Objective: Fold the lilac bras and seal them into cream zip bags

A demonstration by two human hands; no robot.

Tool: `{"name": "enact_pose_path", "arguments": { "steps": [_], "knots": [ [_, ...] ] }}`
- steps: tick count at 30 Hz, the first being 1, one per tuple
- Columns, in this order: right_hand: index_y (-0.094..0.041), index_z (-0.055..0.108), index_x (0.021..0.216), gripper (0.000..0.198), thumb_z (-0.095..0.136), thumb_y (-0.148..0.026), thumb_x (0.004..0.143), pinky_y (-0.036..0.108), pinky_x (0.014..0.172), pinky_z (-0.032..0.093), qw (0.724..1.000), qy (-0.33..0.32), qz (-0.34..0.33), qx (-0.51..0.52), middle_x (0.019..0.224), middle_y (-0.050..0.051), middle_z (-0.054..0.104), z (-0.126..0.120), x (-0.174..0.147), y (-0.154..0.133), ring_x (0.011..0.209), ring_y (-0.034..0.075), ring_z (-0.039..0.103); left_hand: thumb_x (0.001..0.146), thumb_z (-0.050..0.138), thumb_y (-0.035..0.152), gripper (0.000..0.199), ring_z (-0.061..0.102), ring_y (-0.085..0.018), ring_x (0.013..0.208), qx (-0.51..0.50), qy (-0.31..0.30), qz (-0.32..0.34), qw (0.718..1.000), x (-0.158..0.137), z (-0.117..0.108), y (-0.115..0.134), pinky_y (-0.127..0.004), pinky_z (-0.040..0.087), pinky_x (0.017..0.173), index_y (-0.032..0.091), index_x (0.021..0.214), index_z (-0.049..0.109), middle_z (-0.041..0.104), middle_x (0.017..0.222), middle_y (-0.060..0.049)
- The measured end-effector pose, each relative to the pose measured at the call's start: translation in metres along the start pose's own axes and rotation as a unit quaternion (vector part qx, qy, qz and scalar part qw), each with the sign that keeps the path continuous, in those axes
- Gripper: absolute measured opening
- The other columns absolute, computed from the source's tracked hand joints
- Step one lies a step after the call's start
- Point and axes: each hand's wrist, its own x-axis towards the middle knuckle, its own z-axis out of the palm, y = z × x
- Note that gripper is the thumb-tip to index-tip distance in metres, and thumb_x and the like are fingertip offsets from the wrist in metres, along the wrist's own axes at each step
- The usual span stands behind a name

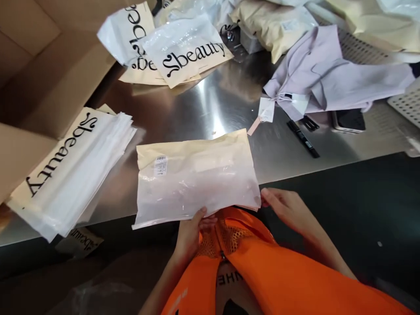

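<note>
A flat plastic packaging bag (200,183), cream along its top and milky white below, lies partly on the metal table and overhangs its front edge. It carries a small barcode label (160,165) at the upper left. My left hand (193,229) grips the bag's near edge, thumb on top and fingers curled underneath. At the bag's right edge my right hand (285,205) is closed, its fingertips pinching the side near the lower corner. Whatever is inside shows only as a faint pinkish tint.
On the left, a stack of printed bags (75,170) leans by an open cardboard box (55,83). More printed bags (193,52) lie at the back. A lilac garment (328,74) with tags, a black marker (302,139) and a phone (349,120) are at right.
</note>
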Motion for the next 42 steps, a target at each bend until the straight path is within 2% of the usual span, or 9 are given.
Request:
{"name": "enact_pose_path", "arguments": {
  "steps": [3,7,16,19,23,29,34,38,42],
  "knots": [
    [-0.021,0.067,0.071,0.053,0.056,-0.072,0.081,0.031,0.061,0.049,0.989,-0.1,0.009,0.112,0.072,0.006,0.068,0.01,-0.01,0.007,0.069,0.024,0.063,0.051,0.087,0.028,0.036,0.073,-0.025,0.071,-0.013,-0.025,0.007,1.0,-0.002,0.004,0.007,-0.033,0.06,0.069,0.013,0.079,0.071,0.075,0.079,-0.009],
    [-0.019,0.059,0.061,0.056,0.063,-0.073,0.076,0.027,0.058,0.046,0.962,-0.056,0.037,0.264,0.056,0.002,0.058,0.01,0.008,0.005,0.055,0.015,0.056,0.051,0.085,0.014,0.027,0.072,-0.023,0.076,-0.042,-0.007,0.004,0.999,-0.006,0.012,0.009,-0.031,0.062,0.07,0.017,0.074,0.071,0.076,0.081,-0.004],
    [-0.017,0.059,0.061,0.05,0.083,-0.062,0.062,0.024,0.054,0.046,0.949,-0.086,0.054,0.297,0.054,0.0,0.058,-0.019,0.044,0.01,0.052,0.012,0.056,0.059,0.089,0.025,0.035,0.073,-0.022,0.077,-0.101,0.05,0.054,0.992,-0.005,-0.012,0.005,-0.028,0.061,0.067,0.016,0.087,0.07,0.075,0.086,-0.004],
    [-0.016,0.064,0.066,0.044,0.083,-0.056,0.066,0.024,0.06,0.048,0.959,-0.126,0.035,0.253,0.064,0.004,0.066,-0.013,0.039,0.009,0.062,0.015,0.061,0.06,0.089,0.045,0.048,0.073,-0.026,0.076,-0.026,-0.076,0.043,0.996,-0.007,-0.015,0.004,-0.032,0.061,0.063,0.012,0.091,0.071,0.075,0.091,-0.013],
    [-0.014,0.066,0.068,0.045,0.076,-0.058,0.073,0.024,0.056,0.044,0.964,-0.184,-0.004,0.19,0.066,0.004,0.066,0.008,0.027,0.005,0.061,0.014,0.058,0.061,0.082,0.061,0.057,0.068,-0.02,0.055,0.066,-0.218,-0.022,0.974,-0.007,0.026,-0.007,-0.025,0.053,0.049,0.01,0.085,0.072,0.074,0.079,-0.014],
    [-0.015,0.06,0.062,0.048,0.073,-0.06,0.076,0.023,0.057,0.043,0.954,-0.083,-0.015,0.288,0.059,0.002,0.062,0.026,0.017,-0.003,0.057,0.012,0.054,0.057,0.086,0.051,0.043,0.057,-0.011,0.041,0.03,-0.102,0.03,0.994,-0.006,0.063,-0.007,-0.018,0.039,0.039,0.011,0.064,0.071,0.067,0.055,-0.006],
    [-0.016,0.059,0.059,0.048,0.082,-0.058,0.066,0.022,0.054,0.048,0.92,0.015,-0.003,0.392,0.055,0.002,0.062,0.018,0.031,-0.01,0.053,0.012,0.059,0.056,0.082,0.043,0.035,0.056,-0.011,0.04,-0.001,0.068,0.101,0.993,-0.01,0.006,0.023,-0.018,0.037,0.038,0.012,0.063,0.068,0.068,0.057,-0.006],
    [-0.018,0.058,0.059,0.048,0.085,-0.057,0.061,0.021,0.048,0.052,0.886,0.059,0.018,0.459,0.057,0.002,0.063,0.013,0.045,-0.014,0.052,0.013,0.062,0.058,0.075,0.032,0.023,0.058,-0.012,0.043,-0.024,0.227,0.193,0.954,-0.01,-0.051,0.038,-0.02,0.04,0.038,0.013,0.065,0.063,0.069,0.06,-0.005],
    [-0.019,0.055,0.069,0.051,0.086,-0.057,0.057,0.021,0.044,0.055,0.853,0.104,0.038,0.51,0.058,0.0,0.063,0.013,0.051,-0.016,0.052,0.015,0.064,0.063,0.066,0.024,0.015,0.059,-0.013,0.047,-0.036,0.291,0.247,0.924,-0.01,-0.086,0.046,-0.022,0.043,0.044,0.015,0.073,0.061,0.065,0.063,0.0]
  ]
}}
